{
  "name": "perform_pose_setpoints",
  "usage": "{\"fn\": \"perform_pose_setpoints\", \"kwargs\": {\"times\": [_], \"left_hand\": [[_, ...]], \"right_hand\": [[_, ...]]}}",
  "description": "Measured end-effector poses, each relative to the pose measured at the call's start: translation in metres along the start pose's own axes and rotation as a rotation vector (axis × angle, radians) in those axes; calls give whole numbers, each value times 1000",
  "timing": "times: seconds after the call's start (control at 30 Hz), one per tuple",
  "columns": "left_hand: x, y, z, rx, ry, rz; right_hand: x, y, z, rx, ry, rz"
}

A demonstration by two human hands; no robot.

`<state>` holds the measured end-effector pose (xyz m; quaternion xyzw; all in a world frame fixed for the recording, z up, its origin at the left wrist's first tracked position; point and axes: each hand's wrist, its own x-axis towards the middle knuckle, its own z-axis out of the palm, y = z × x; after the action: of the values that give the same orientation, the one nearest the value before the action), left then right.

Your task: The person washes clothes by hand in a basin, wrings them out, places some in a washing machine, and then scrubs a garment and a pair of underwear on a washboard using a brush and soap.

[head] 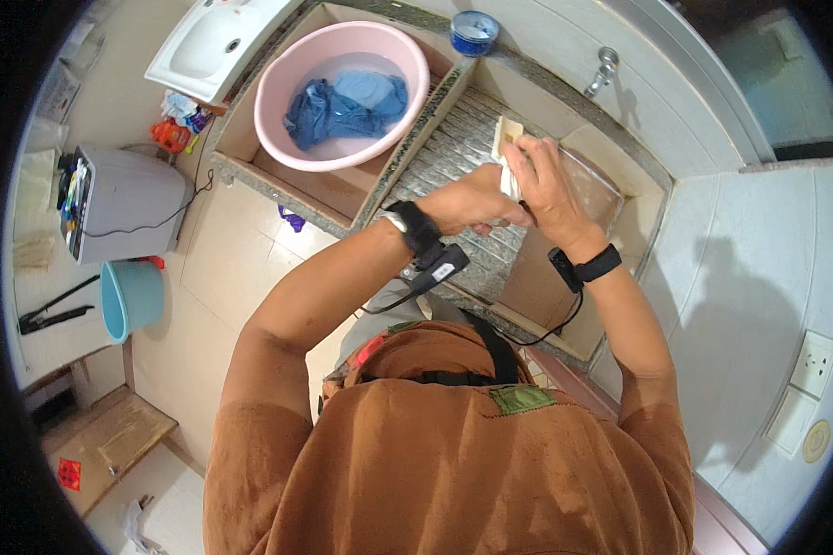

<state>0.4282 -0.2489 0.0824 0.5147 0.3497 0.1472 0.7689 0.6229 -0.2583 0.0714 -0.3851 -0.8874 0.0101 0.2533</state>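
My left hand (482,198) and my right hand (541,173) meet over a ridged stone washboard (444,132) in the right basin. Between them is a small bundle of white cloth (509,184), which both hands grip. A cream-coloured brush or block (507,132) juts out beyond my right fingers; which of the two it is, I cannot tell. My palms hide part of the cloth. In the left basin stands a pink plastic tub (267,132), where blue cloth (333,114) lies in water.
A blue round container (473,43) rests on the basin's back rim, left of a wall tap (602,69). A white ceramic sink (201,48) adjoins at upper left. On the left are a light-blue bucket (139,298) and a grey cabinet (135,198). Cables hang from both wrist straps.
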Motion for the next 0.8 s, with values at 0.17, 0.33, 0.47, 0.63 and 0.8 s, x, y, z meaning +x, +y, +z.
{"fn": "perform_pose_setpoints", "kwargs": {"times": [0.17,0.33,0.47,0.63,0.8], "left_hand": [[10,-23,0,510,289,68],[10,-32,-5,771,445,171],[-1,-8,-23,-140,166,-146],[-18,17,-12,-305,-140,-133],[-8,33,-9,164,-17,32]], "right_hand": [[2,0,14,-52,-336,-12],[1,-21,3,169,-468,248],[2,-34,-14,88,25,94],[9,-33,-21,-12,203,-248],[25,-21,-18,-35,116,-134]]}}
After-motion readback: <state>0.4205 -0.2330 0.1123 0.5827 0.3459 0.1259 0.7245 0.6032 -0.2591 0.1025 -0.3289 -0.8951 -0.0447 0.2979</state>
